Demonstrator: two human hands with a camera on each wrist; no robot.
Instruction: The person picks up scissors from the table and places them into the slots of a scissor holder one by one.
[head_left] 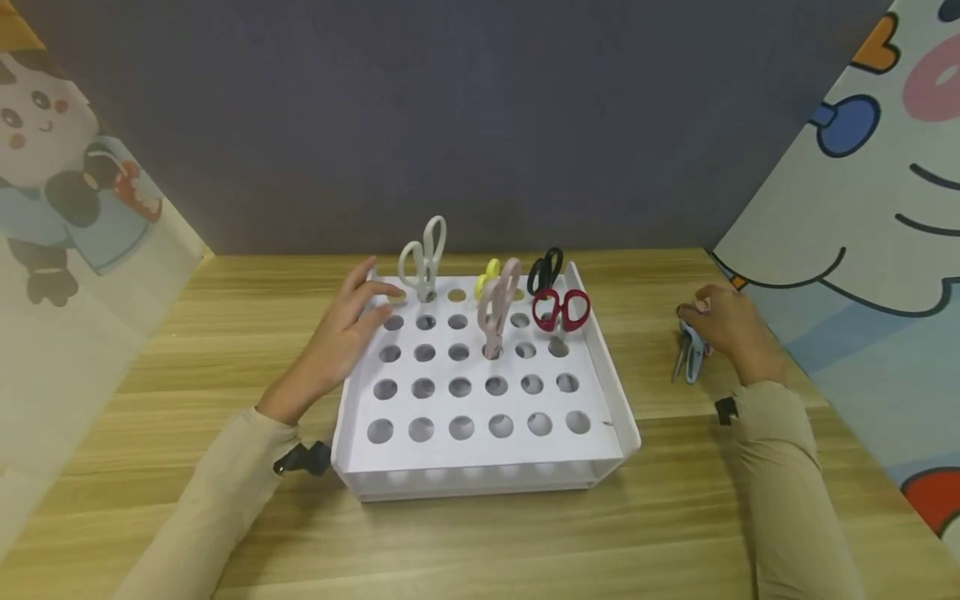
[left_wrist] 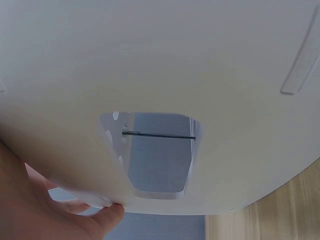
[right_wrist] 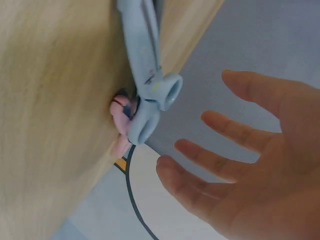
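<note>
At the left side of a white rack (head_left: pixel 442 451) with rows of round holes, my left hand (head_left: pixel 339 333) rests with fingers over its edge. The left wrist view shows those fingers (left_wrist: pixel 107 217) at the rim of the rack's side panel. Out to the right, my right hand (head_left: pixel 731 325) hovers by light blue scissors (right_wrist: pixel 140 65) lying on the table. Its fingers are spread, apart from the scissors, in the right wrist view. Beside the light blue handles lies a pink-handled thing (right_wrist: pixel 120 114), partly hidden.
In the rack's holes stand white scissors (head_left: pixel 426 265), yellow-handled scissors (head_left: pixel 486 277), pale pink scissors (head_left: pixel 497 304), black-handled scissors (head_left: pixel 545 271) and red-handled scissors (head_left: pixel 559 311). A grey panel (head_left: pixel 480 125) backs the wooden table (head_left: pixel 480 550); printed cartoon walls flank both sides.
</note>
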